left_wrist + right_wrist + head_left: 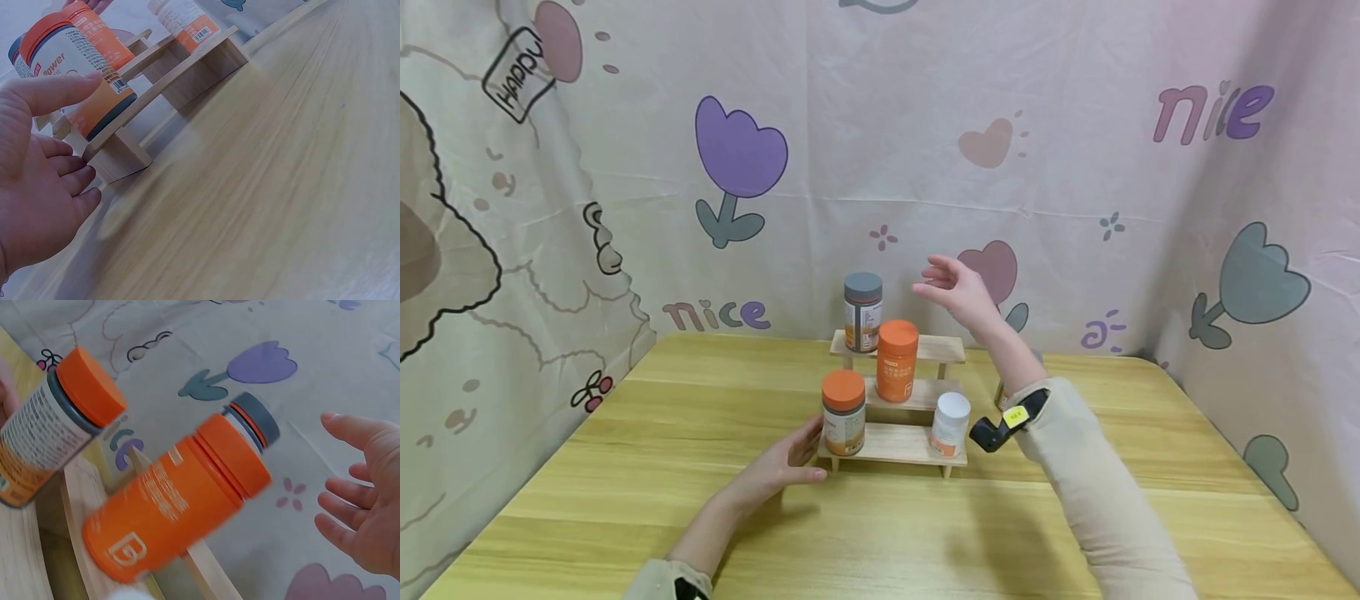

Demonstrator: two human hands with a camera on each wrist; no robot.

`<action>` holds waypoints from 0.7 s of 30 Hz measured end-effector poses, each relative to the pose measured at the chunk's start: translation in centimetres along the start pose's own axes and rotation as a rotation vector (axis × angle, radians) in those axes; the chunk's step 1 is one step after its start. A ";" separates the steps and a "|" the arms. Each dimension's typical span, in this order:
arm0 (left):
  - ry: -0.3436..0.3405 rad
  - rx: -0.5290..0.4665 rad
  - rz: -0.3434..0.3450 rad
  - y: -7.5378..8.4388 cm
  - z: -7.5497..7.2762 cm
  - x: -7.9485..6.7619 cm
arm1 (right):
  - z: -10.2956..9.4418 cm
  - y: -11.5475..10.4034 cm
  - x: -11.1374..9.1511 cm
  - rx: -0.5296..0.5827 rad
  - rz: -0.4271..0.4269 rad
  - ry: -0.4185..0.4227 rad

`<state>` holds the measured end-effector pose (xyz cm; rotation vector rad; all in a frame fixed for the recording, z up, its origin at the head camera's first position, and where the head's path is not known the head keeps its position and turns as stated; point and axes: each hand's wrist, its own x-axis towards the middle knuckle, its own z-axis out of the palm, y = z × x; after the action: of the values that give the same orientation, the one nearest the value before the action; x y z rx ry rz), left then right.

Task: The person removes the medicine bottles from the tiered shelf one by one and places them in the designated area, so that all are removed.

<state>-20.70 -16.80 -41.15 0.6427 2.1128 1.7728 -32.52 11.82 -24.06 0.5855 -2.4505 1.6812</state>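
A three-step wooden rack (895, 446) bears several bottles. On its top step, at the left, stands a grey-capped bottle (862, 312). An all-orange bottle (897, 362) is on the middle step. The bottom step carries an orange-capped bottle (844, 414) at the left and a small white bottle (951, 425) at the right. My left hand (786, 458) is beside the rack's lower left end, thumb apart from the fingers, close to the orange-capped bottle. Above the top step, right of the grey-capped bottle, my right hand (955, 292) hovers with relaxed fingers and holds nothing.
Behind my right forearm another bottle (1002, 396) stands on the wooden table (700, 408), mostly hidden. A printed cloth (880, 167) hangs behind the table and along its sides.
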 end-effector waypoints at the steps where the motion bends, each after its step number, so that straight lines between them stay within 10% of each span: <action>1: 0.002 -0.002 -0.004 0.0 0.0 0.0 | 0.3 -0.1 0.2 0.002 0.000 -0.003; 21: -0.012 -0.004 0.034 -0.1 0.1 -0.1 | 5.4 -1.6 1.4 -0.031 0.026 -0.089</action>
<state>-20.61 -16.75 -41.31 0.6907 2.1021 1.7859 -32.56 6.02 -24.25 0.6409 -2.5505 1.6579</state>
